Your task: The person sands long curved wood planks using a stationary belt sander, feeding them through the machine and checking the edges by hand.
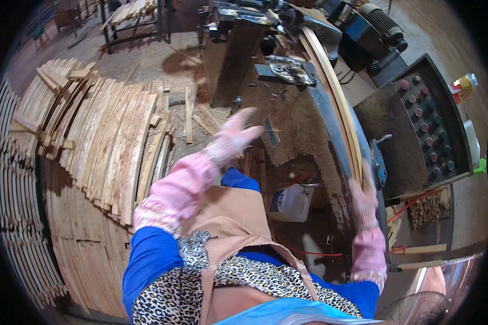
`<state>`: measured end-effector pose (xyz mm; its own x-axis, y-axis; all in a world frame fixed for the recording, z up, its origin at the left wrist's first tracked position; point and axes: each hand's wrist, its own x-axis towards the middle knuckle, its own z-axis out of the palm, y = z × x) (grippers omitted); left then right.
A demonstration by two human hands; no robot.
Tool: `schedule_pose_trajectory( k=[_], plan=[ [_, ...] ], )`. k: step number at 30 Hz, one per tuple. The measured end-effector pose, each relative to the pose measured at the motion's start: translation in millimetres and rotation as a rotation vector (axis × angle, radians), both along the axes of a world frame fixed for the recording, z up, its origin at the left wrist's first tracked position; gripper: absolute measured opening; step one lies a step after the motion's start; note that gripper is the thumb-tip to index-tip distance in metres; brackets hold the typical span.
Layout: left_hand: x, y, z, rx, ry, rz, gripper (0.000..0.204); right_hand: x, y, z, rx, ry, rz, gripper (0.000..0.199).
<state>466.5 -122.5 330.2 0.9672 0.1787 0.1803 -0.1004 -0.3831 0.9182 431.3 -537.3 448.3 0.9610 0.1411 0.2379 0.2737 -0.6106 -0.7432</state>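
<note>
My left hand [237,132], in a pale knitted glove, is raised beside the machine bed with its fingers spread and nothing in it. My right hand [364,197], gloved alike, is at the near end of long narrow wooden strips [336,89], thumb on one side and fingers along the other. The strips lie lengthwise on a metal guide of the woodworking machine [303,116], and their far ends run in under its head. Two strips seem to lie side by side.
Stacked wooden slats [111,141] fill the left side. A control panel [425,127] with several buttons stands at the right. A motor [382,24] sits far right. A white plastic jug [293,203] is under the machine, near a red hose [309,253]. Offcuts [188,114] litter the floor.
</note>
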Motion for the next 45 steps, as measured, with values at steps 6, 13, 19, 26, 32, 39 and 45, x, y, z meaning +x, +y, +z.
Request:
schedule_pose_trajectory(
  k=[6, 13, 19, 26, 32, 39, 45],
  plan=[
    [-86, 138, -71, 0.543, 0.397, 0.417, 0.075, -61, -116, -31, -0.658, -0.164, -0.330, 0.066],
    [-134, 220, -93, 0.873, 0.951, 0.682, 0.099, 164, -7, -40, -0.661, -0.413, -0.314, 0.063],
    [-126, 211, -79, 0.912, 1.089, 0.606, 0.097, 257, 79, -28, -0.863, -0.338, -0.456, 0.061],
    [-129, 219, -97, 0.937, 1.062, 0.647, 0.097, 66, -37, -27, -0.805, -0.228, -0.280, 0.055],
    [-126, 215, -101, 0.939, 1.013, 0.662, 0.100, -57, -120, -21, -0.712, -0.165, -0.263, 0.045],
    [-130, 223, -102, 0.913, 1.019, 0.648, 0.089, 108, -52, -33, -0.704, -0.599, -0.112, 0.028],
    [-96, 235, -55, 0.202, 0.663, 0.625, 0.061, 221, 27, -32, -0.891, -0.603, -0.058, 0.026]
  ],
)
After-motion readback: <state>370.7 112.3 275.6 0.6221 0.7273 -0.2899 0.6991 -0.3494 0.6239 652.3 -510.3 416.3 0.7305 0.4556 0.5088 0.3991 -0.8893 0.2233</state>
